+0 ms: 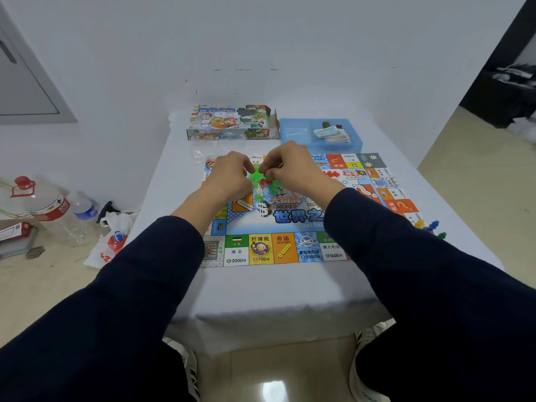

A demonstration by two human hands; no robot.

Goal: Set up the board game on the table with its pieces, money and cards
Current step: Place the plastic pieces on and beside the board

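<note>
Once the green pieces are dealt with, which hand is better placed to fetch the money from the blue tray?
Probably the right hand: the blue tray with the money stack lies just beyond it, across from the left hand.

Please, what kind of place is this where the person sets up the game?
Probably a plain room in a home or small office, not a games shop: a small cloth-covered table against a bare white wall, with water bottles and a plastic bag on the tiled floor.

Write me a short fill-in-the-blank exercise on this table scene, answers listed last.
1. Both hands, left hand and right hand, pinch green and red plastic pieces over the ____.
2. The stack of cards lies in the ____ tray.
3. The game box lies to the ____ of that tray.

Answers: game board; blue; left
</note>
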